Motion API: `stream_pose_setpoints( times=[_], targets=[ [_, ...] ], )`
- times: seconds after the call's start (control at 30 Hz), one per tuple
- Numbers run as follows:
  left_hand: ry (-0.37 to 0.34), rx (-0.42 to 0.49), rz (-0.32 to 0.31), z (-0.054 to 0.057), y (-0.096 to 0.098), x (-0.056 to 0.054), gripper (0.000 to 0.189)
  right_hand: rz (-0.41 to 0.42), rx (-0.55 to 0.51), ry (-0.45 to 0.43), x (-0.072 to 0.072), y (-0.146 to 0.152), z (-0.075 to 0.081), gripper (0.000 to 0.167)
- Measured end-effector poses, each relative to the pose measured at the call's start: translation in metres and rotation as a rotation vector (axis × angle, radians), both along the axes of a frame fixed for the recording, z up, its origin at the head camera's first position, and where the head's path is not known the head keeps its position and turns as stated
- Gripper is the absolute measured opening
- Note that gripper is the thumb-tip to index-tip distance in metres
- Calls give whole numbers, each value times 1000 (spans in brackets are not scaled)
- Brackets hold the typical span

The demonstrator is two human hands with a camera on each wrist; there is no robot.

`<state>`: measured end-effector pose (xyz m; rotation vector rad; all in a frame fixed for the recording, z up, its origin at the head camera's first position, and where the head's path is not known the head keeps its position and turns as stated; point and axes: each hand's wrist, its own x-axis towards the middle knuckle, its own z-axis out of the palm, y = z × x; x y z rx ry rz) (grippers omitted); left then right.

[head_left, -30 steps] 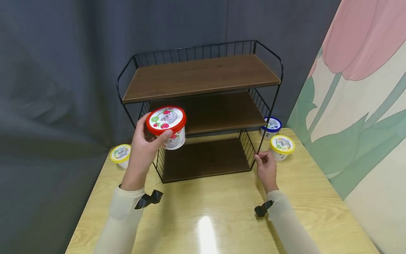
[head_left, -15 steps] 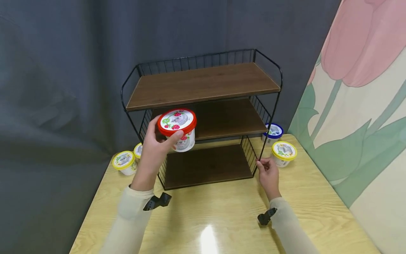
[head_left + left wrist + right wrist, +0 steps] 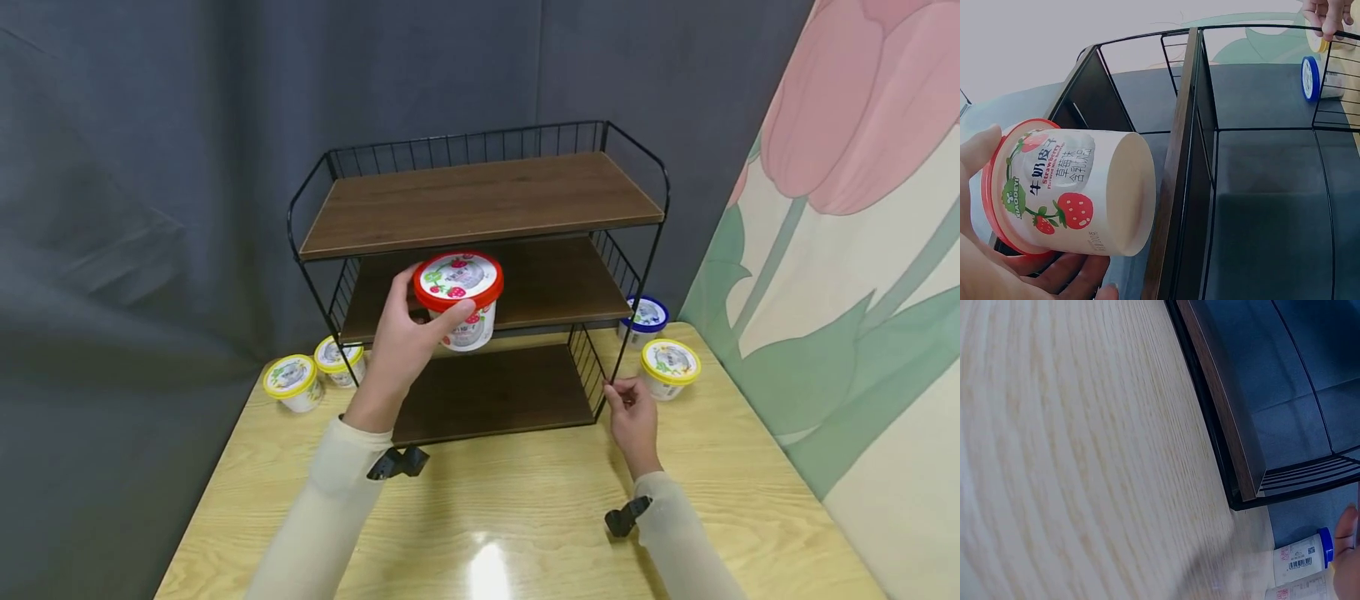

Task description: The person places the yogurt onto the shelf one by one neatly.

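Observation:
In my left hand point(image 3: 408, 346) I grip a white strawberry yogurt tub point(image 3: 1079, 187) with a red lid, thumb on the near side. Strawberries and the word "Strawberry" are printed on its wall. The tub is held up in front of the middle shelf point(image 3: 547, 287) of a three-tier rack with a black wire frame. Low at the rack's right front post, my right hand point(image 3: 633, 417) pinches the thin black post between thumb and fingers. Just beyond that hand stands a yellow-lidded tub point(image 3: 670, 367). In the right wrist view only part of the hand point(image 3: 1349, 550) shows.
A blue-lidded tub point(image 3: 647, 318) stands behind the rack's right side. Two yellow-lidded tubs, one outer point(image 3: 291, 382) and one inner point(image 3: 339, 358), stand at the left. The top shelf point(image 3: 480, 200) and bottom shelf point(image 3: 495, 392) are brown boards. A dark curtain point(image 3: 420, 67) hangs behind.
My left hand has carried the red-lidded tub to the right, from the rack's left side to nearer its middle. My right hand stays on the post. The head view has shifted slightly.

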<state>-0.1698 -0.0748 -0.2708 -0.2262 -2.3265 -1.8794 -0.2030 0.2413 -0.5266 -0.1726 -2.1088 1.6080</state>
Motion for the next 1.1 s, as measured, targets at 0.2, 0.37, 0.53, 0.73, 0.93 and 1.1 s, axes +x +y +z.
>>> stream_pose_setpoints(
  times=[0.2,0.37,0.53,0.73,0.93,1.1],
  targets=[
    [-27,-23,3,4,3,-5,86,14,10,17,13,-8,25,14],
    [-99,-40,0,7,6,-10,92,19,14,2,19,-12,38,14],
    [-134,-35,-8,9,12,-15,94,24,21,14,20,-11,39,14],
    [-129,-31,-26,9,22,-21,96,12,-3,19,18,-10,36,13],
    [-116,-29,-39,9,28,-27,97,30,2,30,17,-12,32,14],
    [-109,-31,-54,13,34,-28,96,28,3,52,16,-14,31,15]
  ],
)
